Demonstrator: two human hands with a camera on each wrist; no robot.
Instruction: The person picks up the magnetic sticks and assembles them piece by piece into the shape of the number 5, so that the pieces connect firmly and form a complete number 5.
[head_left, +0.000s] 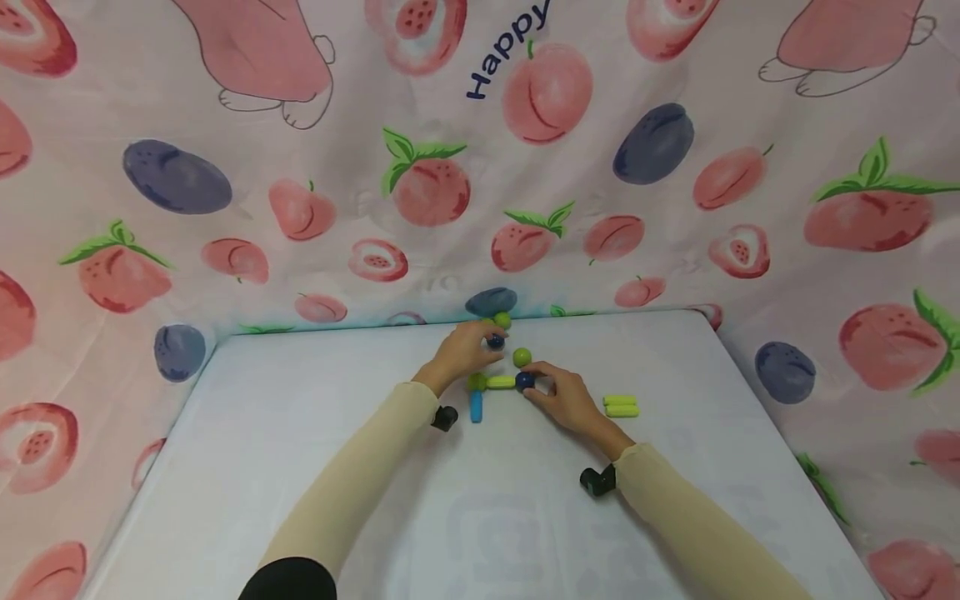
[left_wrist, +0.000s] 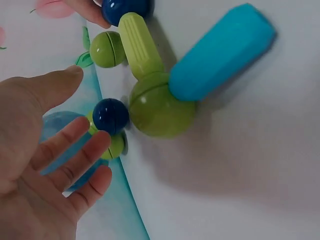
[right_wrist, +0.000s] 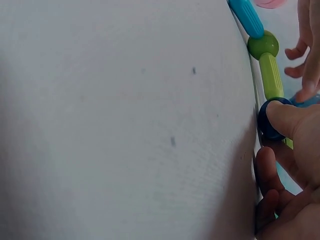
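Note:
My right hand (head_left: 566, 397) pinches a dark blue ball (head_left: 525, 382) between thumb and finger. From that ball a yellow-green rod (head_left: 500, 382) runs to a green ball (left_wrist: 162, 107), which also joins a light blue rod (head_left: 476, 407). My left hand (head_left: 461, 350) reaches over the far side of these pieces, fingers spread and slightly bent. Close to its fingertips lies another dark blue ball (left_wrist: 110, 116); the left wrist view shows no grip on it. Green balls (head_left: 502, 320) sit just behind that one. A separate green ball (head_left: 522, 357) rests near the right fingertips.
Two yellow-green rods (head_left: 621, 406) lie side by side to the right of my right hand. The white table (head_left: 315, 467) ends at a far edge close behind the balls, where a fruit-printed cloth (head_left: 442, 267) hangs.

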